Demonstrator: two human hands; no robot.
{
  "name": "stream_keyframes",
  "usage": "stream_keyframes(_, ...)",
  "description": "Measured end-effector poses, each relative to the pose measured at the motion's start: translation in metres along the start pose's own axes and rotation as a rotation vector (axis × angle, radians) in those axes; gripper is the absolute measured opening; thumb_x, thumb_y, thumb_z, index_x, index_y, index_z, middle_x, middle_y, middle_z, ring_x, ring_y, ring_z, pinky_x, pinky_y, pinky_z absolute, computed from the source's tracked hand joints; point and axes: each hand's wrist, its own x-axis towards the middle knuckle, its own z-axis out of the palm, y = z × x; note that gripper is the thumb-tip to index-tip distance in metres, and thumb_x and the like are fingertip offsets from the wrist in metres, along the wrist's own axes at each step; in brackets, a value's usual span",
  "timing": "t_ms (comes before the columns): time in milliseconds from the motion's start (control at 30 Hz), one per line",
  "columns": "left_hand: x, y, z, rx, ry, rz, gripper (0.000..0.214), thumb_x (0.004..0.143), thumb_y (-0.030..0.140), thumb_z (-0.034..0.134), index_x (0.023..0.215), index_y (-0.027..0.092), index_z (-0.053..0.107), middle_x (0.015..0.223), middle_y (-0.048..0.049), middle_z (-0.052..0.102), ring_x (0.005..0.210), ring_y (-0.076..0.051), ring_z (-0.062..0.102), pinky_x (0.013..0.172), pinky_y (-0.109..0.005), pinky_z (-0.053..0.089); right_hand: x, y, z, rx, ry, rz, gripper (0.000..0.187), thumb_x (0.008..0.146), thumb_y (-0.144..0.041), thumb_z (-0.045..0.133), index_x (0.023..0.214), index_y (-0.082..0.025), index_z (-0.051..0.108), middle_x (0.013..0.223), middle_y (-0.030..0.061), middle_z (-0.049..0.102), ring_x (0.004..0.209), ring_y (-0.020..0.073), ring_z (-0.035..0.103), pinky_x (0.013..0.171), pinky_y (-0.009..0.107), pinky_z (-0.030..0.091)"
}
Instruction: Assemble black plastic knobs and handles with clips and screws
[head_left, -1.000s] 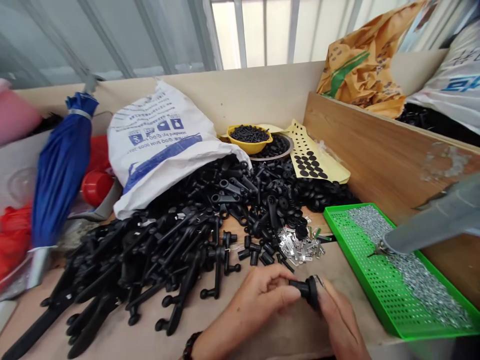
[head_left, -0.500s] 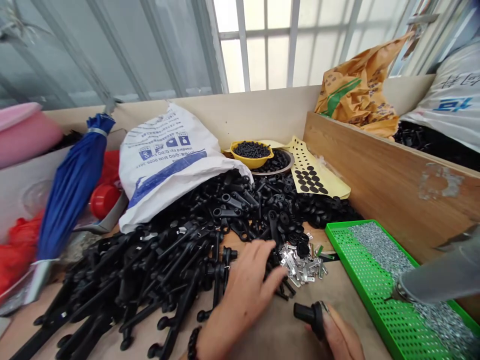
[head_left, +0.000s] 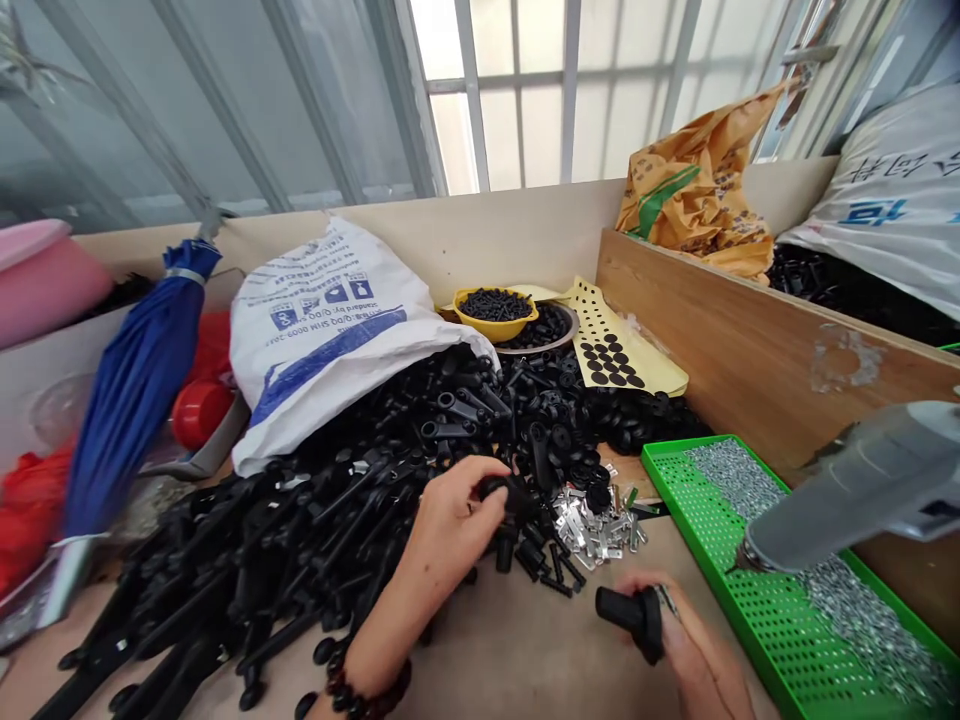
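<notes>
My left hand (head_left: 454, 525), with a beaded bracelet at the wrist, curls its thumb and fingers round a black plastic part (head_left: 505, 550) in front of the parts pile. The stubby end of that part points down; the rest is behind my fingers. Lower right, my right hand (head_left: 701, 645) grips a black plastic knob-like piece (head_left: 628, 612) with a stem pointing left and a small metal bit by the fingers. Small silver metal clips (head_left: 589, 525) and short black pins (head_left: 559, 570) lie between the two hands. Black plastic arms (head_left: 247, 560) are heaped on the left.
A grey electric screwdriver (head_left: 847, 490) hangs over a green perforated tray (head_left: 675, 490) of small screws. Behind the pile are a white sack (head_left: 322, 330), a yellow bowl (head_left: 495, 325) of black pieces and a yellow sticker sheet (head_left: 637, 365). A blue umbrella (head_left: 135, 390) leans left.
My left hand has moved slightly left and its fingers have closed round a black plastic part. The right hand still holds its piece. The whole view has shifted a little.
</notes>
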Motion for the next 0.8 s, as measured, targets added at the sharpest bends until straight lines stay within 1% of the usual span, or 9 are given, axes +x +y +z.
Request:
stream_keyframes(67,-0.009,0.007,0.011,-0.224,-0.155,-0.077,0.015,0.073,0.019,0.054,0.084,0.017,0.066,0.067,0.0012,0.060,0.057,-0.012,0.051,0.054,-0.022,0.039,0.001,-0.002,0.004,0.042,-0.066,-0.002,0.044,0.081,-0.062,0.045,0.090,-0.026,0.069,0.069,0.0011,0.067,0.063,0.0206,0.060,0.064,0.028,0.048)
stream_keyframes(133,-0.018,0.011,0.028,-0.459,-0.275,-0.163,0.014,0.071,0.020,0.057,0.082,0.015,0.065,0.065,0.0010,0.059,0.059,-0.012,0.051,0.055,-0.022,0.039,0.001,0.002,0.008,0.082,-0.158,0.025,0.048,0.082,-0.063,0.044,0.097,-0.024,0.069,0.064,0.0017,0.067,0.066,0.0217,0.061,0.066,0.028,0.049)
stream_keyframes(233,-0.028,0.013,0.053,-0.704,-0.335,-0.240,0.016,0.067,0.022,0.063,0.081,0.014,0.064,0.071,-0.0006,0.061,0.069,-0.014,0.054,0.064,-0.023,0.042,0.000,0.010,0.010,0.220,-0.231,0.101,0.051,0.081,-0.064,0.046,0.096,-0.021,0.069,0.058,0.0028,0.065,0.066,0.0226,0.062,0.066,0.030,0.050)
stream_keyframes(333,-0.036,0.011,0.068,-0.819,-0.396,-0.289,0.028,0.065,0.026,0.068,0.090,0.014,0.065,0.079,-0.0023,0.063,0.077,-0.016,0.056,0.072,-0.027,0.044,0.000,0.013,0.009,0.449,-0.198,0.170,0.044,0.081,-0.059,0.053,0.091,-0.019,0.069,0.067,0.0047,0.068,0.065,0.0211,0.063,0.067,0.033,0.052)
stream_keyframes(433,-0.044,0.010,0.075,-0.820,-0.450,-0.260,0.034,0.070,0.035,0.067,0.096,0.013,0.065,0.090,-0.0058,0.062,0.086,-0.019,0.057,0.079,-0.030,0.044,0.002,0.011,0.008,0.578,-0.158,0.171,0.038,0.079,-0.054,0.060,0.084,-0.017,0.069,0.071,0.0051,0.068,0.061,0.0182,0.061,0.062,0.032,0.053)
stream_keyframes(533,-0.052,0.012,0.079,-0.753,-0.476,-0.097,0.035,0.075,0.036,0.064,0.104,0.015,0.065,0.103,-0.0081,0.061,0.098,-0.022,0.055,0.087,-0.033,0.043,0.005,0.010,0.009,0.613,-0.140,0.158,0.033,0.078,-0.048,0.062,0.087,-0.018,0.070,0.079,0.0067,0.069,0.063,0.0185,0.062,0.058,0.030,0.053)
stream_keyframes(633,-0.058,0.016,0.081,-0.668,-0.528,0.015,0.027,0.084,0.030,0.057,0.107,0.017,0.064,0.105,-0.0064,0.062,0.098,-0.021,0.055,0.089,-0.032,0.042,0.007,0.011,0.010,0.643,-0.140,0.155,0.028,0.080,-0.043,0.061,0.091,-0.019,0.070,0.088,0.0085,0.071,0.069,0.0202,0.064,0.057,0.030,0.054)
stream_keyframes(700,-0.060,0.016,0.081,-0.642,-0.524,0.015,0.023,0.089,0.026,0.050,0.106,0.017,0.063,0.102,-0.0050,0.064,0.095,-0.019,0.056,0.087,-0.030,0.041,0.006,0.010,0.009,0.668,-0.127,0.173,0.028,0.078,-0.042,0.063,0.090,-0.017,0.070,0.087,0.0086,0.071,0.065,0.0195,0.064,0.055,0.029,0.053)
stream_keyframes(800,-0.058,0.014,0.078,-0.605,-0.470,-0.069,0.022,0.090,0.026,0.048,0.105,0.017,0.061,0.094,-0.0021,0.064,0.085,-0.016,0.056,0.078,-0.026,0.042,0.004,0.008,0.005,0.655,-0.099,0.167,0.033,0.076,-0.047,0.063,0.087,-0.017,0.070,0.084,0.0080,0.071,0.061,0.0180,0.063,0.055,0.029,0.053)
